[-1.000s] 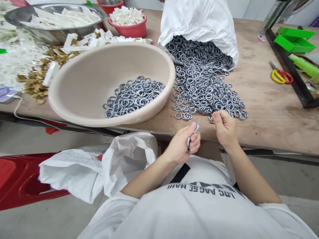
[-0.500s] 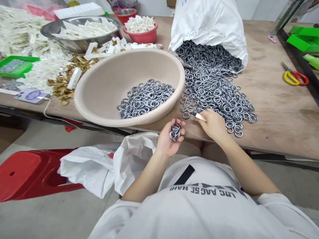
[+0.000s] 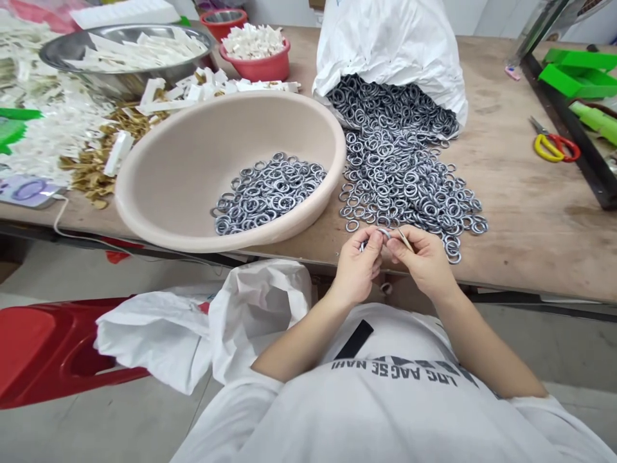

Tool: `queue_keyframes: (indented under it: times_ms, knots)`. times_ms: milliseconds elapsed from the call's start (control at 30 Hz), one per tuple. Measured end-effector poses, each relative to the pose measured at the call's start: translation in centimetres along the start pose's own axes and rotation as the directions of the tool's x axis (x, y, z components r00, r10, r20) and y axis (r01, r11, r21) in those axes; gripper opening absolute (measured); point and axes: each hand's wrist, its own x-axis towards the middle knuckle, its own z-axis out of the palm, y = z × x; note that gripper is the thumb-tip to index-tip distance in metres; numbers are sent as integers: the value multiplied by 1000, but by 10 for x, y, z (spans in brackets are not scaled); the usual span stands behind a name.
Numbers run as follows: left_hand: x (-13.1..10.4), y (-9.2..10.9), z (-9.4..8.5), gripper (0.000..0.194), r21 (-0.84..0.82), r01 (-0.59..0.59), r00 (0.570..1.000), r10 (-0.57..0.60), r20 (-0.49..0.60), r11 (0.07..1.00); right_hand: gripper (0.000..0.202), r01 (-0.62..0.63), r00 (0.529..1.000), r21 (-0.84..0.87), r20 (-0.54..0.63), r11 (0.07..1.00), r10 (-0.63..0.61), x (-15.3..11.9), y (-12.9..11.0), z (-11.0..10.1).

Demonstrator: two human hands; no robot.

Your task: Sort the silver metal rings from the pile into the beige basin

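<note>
Above the front edge of the table, my left hand pinches one shiny grey ring. Other grey rings show in part between its curled fingers. Close against it, my right hand is closed on a small, thin tool with a pale handle; its tip is hard to make out. The right fingertips meet the pinched ring. Just beyond both hands spreads a heap of grey rings, spilling from a white sack. To the left, a big beige basin holds more grey rings.
Scissors with red and yellow handles lie at the right, near green trays. White pieces, a steel bowl and a red bowl occupy the back left. Below the table edge are a white bag and a red stool.
My left hand has moved right and up, turning over from an open palm of rings to a pinch. My right hand has drawn back from the heap to meet it. The view has shifted slightly.
</note>
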Motion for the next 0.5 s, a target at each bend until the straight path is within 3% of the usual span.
queue_keyframes:
  times_ms: [100, 200, 367, 500]
  knots:
    - [0, -1, 0, 41, -43, 12, 1000, -13, -4, 999, 26, -52, 996, 112, -63, 992, 59, -3, 6, 6]
    - [1, -2, -4, 41, -23, 16, 999, -15, 50, 1000, 25, -30, 995, 140, -92, 990, 43, -3, 9, 3]
    - [1, -2, -5, 39, 50, 71, 975, -80, 207, 996, 29, 107, 994, 32, -4, 994, -107, -4, 4, -14]
    - [-1, -3, 0, 42, 22, 149, 968, -151, 202, 989, 24, 133, 991, -6, -28, 991, -133, -5, 4, -17]
